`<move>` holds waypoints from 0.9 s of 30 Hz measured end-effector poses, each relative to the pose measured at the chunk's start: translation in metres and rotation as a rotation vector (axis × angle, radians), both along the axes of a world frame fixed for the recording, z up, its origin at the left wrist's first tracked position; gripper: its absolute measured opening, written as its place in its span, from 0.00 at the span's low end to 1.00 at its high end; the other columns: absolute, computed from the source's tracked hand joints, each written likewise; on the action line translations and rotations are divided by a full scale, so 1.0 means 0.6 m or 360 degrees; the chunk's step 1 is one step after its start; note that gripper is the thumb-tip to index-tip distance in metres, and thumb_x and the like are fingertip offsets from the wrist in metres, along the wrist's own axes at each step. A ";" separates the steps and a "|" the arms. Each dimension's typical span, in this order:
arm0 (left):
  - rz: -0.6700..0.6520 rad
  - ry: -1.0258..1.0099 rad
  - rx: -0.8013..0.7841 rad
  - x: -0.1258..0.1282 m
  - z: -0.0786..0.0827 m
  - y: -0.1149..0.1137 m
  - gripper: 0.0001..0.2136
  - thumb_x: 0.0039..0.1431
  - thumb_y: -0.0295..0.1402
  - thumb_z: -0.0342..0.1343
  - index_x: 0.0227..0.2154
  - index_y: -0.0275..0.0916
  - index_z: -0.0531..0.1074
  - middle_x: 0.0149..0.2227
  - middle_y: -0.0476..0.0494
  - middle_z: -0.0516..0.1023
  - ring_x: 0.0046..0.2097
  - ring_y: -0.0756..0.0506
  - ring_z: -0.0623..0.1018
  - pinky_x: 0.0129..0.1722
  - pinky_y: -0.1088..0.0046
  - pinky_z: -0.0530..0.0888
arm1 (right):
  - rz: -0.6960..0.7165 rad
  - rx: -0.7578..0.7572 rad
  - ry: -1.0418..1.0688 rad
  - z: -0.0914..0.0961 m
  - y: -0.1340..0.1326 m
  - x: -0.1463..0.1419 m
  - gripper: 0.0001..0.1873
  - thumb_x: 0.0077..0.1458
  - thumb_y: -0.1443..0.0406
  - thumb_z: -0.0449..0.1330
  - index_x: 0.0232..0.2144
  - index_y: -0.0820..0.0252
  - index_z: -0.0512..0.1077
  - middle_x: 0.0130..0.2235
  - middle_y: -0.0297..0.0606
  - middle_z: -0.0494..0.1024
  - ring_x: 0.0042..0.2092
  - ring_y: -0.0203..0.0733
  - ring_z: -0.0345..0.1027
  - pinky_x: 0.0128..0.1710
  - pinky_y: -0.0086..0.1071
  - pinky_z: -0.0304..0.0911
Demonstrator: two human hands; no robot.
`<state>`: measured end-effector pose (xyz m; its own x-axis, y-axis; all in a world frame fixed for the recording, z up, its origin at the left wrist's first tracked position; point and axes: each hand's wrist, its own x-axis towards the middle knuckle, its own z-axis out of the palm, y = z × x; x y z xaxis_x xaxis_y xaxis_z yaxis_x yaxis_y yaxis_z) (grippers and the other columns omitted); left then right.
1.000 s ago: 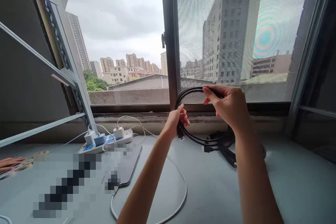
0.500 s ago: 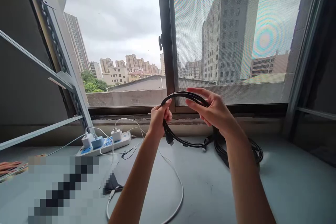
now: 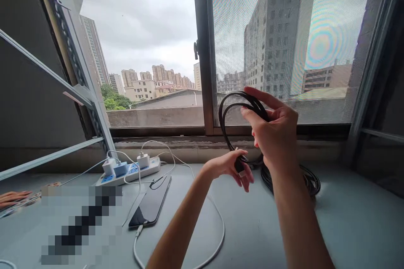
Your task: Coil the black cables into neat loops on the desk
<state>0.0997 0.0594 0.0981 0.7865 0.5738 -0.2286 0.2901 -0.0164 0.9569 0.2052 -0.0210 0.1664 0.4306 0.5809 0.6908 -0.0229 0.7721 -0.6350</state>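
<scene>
Black cable [image 3: 235, 107] coils in right hand's [image 3: 276, 138] closed grip; left hand [image 3: 232, 167] pinches its half-hidden plug [image 3: 240, 168].

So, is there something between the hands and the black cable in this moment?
Nothing visible. The right hand grips the loops of the black cable directly, and the left hand pinches its plug end. The rest of the cable lies on the grey table behind the right wrist.

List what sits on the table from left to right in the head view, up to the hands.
Orange items at the edge → white power strip with chargers → black phone → white cable → left hand → black cable loop → right hand.
</scene>
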 end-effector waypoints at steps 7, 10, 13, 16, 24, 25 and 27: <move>0.0072 -0.0819 -0.0192 0.000 0.010 -0.008 0.17 0.56 0.44 0.53 0.36 0.34 0.74 0.32 0.38 0.78 0.35 0.42 0.77 0.35 0.69 0.72 | 0.0164 0.0211 -0.0031 0.001 -0.013 -0.019 0.21 0.45 0.71 0.61 0.45 0.57 0.74 0.11 0.19 0.55 0.11 0.24 0.42 0.09 0.22 0.39; 0.0403 -0.1209 -0.0107 -0.009 0.022 -0.001 0.10 0.54 0.38 0.56 0.31 0.36 0.72 0.29 0.43 0.77 0.33 0.48 0.77 0.31 0.77 0.71 | 0.0302 0.0269 0.0068 -0.003 0.010 -0.011 0.24 0.46 0.68 0.61 0.48 0.56 0.70 0.10 0.17 0.51 0.10 0.25 0.41 0.09 0.23 0.39; 0.0772 -0.1390 0.0043 -0.030 0.037 0.006 0.07 0.54 0.36 0.57 0.28 0.37 0.67 0.21 0.50 0.71 0.27 0.51 0.75 0.20 0.83 0.64 | 0.0405 0.0099 0.0170 -0.010 0.048 -0.001 0.29 0.47 0.68 0.58 0.53 0.56 0.62 0.12 0.16 0.53 0.11 0.27 0.45 0.10 0.22 0.45; 0.0963 -0.1193 0.0380 -0.063 0.055 0.004 0.09 0.56 0.37 0.55 0.27 0.37 0.65 0.12 0.57 0.58 0.21 0.51 0.73 0.19 0.84 0.62 | 0.0218 -0.0203 0.0107 -0.023 0.081 0.004 0.29 0.46 0.68 0.56 0.53 0.61 0.59 0.18 0.22 0.66 0.13 0.29 0.55 0.12 0.25 0.55; 0.1261 -0.0388 0.0941 -0.158 0.105 -0.033 0.10 0.60 0.33 0.47 0.28 0.35 0.67 0.11 0.56 0.59 0.17 0.50 0.70 0.21 0.77 0.68 | -0.0421 0.0019 -0.0626 -0.060 0.127 -0.032 0.30 0.49 0.63 0.58 0.55 0.57 0.58 0.47 0.45 0.70 0.23 0.33 0.65 0.22 0.33 0.66; 0.1302 -0.0300 0.0945 -0.167 0.108 -0.038 0.10 0.60 0.33 0.46 0.28 0.34 0.67 0.11 0.55 0.59 0.17 0.50 0.70 0.20 0.78 0.67 | -0.0476 0.0095 -0.0690 -0.062 0.131 -0.038 0.33 0.49 0.62 0.59 0.57 0.58 0.57 0.48 0.46 0.70 0.24 0.34 0.65 0.25 0.34 0.67; 0.1358 -0.0168 0.0948 -0.183 0.111 -0.046 0.10 0.60 0.33 0.46 0.28 0.35 0.68 0.12 0.55 0.60 0.18 0.50 0.69 0.19 0.78 0.66 | -0.0520 0.0194 -0.0804 -0.064 0.136 -0.047 0.36 0.49 0.60 0.60 0.59 0.58 0.55 0.48 0.45 0.70 0.26 0.34 0.66 0.28 0.35 0.67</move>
